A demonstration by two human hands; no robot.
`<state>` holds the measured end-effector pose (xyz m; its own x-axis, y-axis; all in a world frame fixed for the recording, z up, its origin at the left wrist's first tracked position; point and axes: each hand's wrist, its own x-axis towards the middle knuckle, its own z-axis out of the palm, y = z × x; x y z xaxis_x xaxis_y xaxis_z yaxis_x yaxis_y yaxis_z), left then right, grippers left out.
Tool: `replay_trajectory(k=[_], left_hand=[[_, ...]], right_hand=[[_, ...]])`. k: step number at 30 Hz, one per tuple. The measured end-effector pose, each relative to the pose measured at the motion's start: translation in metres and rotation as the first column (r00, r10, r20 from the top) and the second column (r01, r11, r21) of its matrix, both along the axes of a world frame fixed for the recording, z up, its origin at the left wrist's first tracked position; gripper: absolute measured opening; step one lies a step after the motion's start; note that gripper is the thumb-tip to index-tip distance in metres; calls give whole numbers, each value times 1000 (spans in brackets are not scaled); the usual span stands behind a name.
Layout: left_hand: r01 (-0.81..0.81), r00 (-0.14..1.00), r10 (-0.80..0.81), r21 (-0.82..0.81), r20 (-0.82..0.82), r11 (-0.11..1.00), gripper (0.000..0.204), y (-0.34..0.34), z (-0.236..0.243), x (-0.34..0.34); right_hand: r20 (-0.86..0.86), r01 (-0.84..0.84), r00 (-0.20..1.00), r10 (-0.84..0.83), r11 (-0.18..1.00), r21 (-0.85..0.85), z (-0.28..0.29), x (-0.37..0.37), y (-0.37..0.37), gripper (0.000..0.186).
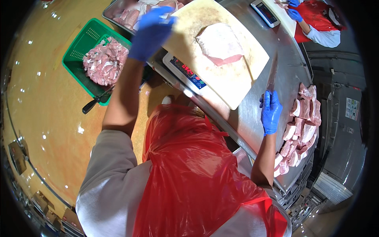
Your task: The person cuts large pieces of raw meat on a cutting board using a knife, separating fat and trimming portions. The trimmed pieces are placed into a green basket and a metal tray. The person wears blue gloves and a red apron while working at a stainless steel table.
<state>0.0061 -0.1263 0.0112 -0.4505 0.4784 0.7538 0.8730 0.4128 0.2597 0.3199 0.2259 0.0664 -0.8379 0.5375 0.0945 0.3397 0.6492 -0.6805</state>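
My right hand (271, 112), in a blue glove, is closed round the handle of a knife (273, 71), whose long blade points away from me over the metal table. My left hand (152, 35), gloved in blue too, hovers by the left edge of the white cutting board (244, 93) with its fingers apart. Partly behind that hand is a metal tray (107, 13) of meat. One large slab of pale, fat-covered meat (221, 41) lies on the board, a pink cut face toward me. No hand touches the slab.
A digital scale (184, 72) shows beside the board's left edge. Left of it stands a green basket (71, 59) of meat trimmings, with a black-handled tool (90, 106) at its rim. Cut meat blocks (302, 126) cover the table's right end. Another scale (265, 14) and a co-worker (316, 19) are at far right.
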Motion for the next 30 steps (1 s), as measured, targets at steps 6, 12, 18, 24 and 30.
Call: replay_trajectory(k=[6,12,18,24,30], left_hand=[[67,866,39,-193,498,979,77,143,48,66],[481,814,-159,-495,559,724,81,166,52,38],[709,654,-331,-398,681,583,59,172,92,-17],[610,746,-259,-472,614,637,38,196,105,3],[603,787,-285,-580,548,548,23,208,107,18]], right_hand=[[85,-90,994,64,927,363,2,26,42,14],[352,-317,931,97,695,645,-2,51,45,16],[385,-415,898,213,701,580,3,-8,-19,15],[294,-401,915,276,701,590,8,-77,-73,15],[296,-420,906,302,733,535,11,-119,-102,22]])
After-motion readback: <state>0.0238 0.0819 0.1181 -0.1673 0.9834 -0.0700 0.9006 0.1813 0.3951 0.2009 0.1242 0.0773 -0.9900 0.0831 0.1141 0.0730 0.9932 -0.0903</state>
